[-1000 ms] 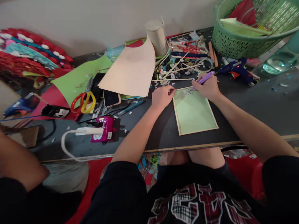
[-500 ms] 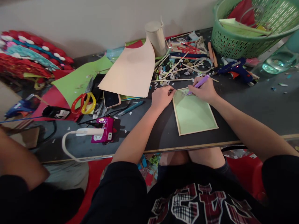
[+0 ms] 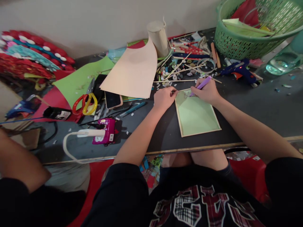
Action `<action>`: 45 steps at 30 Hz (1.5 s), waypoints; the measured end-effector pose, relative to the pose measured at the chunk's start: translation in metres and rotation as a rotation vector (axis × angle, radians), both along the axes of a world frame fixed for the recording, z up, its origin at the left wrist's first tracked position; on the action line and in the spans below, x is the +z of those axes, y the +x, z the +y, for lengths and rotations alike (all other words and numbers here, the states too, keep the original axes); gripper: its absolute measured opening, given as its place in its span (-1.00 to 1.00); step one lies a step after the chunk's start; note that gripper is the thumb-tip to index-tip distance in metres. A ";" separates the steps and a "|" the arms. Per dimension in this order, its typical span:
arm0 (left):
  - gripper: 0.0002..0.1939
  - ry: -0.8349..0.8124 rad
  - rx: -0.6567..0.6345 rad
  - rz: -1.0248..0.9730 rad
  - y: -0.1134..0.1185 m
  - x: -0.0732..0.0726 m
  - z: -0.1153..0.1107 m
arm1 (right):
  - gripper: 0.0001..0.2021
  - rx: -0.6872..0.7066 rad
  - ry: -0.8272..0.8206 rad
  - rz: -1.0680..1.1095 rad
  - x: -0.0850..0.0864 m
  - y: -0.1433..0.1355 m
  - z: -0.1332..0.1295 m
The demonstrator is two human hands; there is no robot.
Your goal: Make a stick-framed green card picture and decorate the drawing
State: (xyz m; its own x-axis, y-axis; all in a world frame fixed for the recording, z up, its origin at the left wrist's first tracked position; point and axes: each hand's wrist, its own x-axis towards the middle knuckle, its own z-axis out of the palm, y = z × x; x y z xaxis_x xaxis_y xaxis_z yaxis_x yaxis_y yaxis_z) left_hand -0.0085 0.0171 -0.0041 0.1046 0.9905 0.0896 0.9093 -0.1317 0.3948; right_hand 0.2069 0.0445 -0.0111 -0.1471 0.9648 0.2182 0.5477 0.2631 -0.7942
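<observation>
Grips a purple pen (image 3: 203,84) in the right hand (image 3: 208,91), fingers closed around the barrel, tip down at the upper part of a light green panel (image 3: 197,115), beside thin scribbled loops (image 3: 187,94). Rests the left hand (image 3: 164,98) at the panel's upper left corner, fingers bent and bunched; cannot tell whether pinching the corner or only pressing on it. Holds the two hands apart but near each other, along the panel's far edge. Has the panel lying flat near the front of the dark counter (image 3: 163,138), with pale edging strips (image 3: 201,133) along its sides. Faces, just beyond the hands, a pile of pebbles (image 3: 174,77) crossed by thin sticks (image 3: 178,65) and, farther right, a blue glue gun (image 3: 236,68) near a green basket (image 3: 236,47). Has, to the left, a teal pen (image 3: 136,107), a phone (image 3: 113,100) partly under a cream sheet (image 3: 132,71), and scissors (image 3: 95,102) with red and yellow handles. Shares the far left with another person's bare arm (image 3: 21,160)
</observation>
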 end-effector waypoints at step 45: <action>-0.80 0.011 -0.012 -0.015 -0.002 -0.002 0.001 | -0.69 0.042 0.011 0.038 0.001 0.000 -0.003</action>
State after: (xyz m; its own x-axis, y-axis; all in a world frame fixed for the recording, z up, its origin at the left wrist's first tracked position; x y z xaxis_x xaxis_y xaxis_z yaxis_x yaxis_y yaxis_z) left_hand -0.0100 0.0180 -0.0060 0.1150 0.9881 0.1022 0.9014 -0.1471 0.4072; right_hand 0.2070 0.0418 -0.0106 -0.1787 0.9555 0.2348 0.5055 0.2939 -0.8112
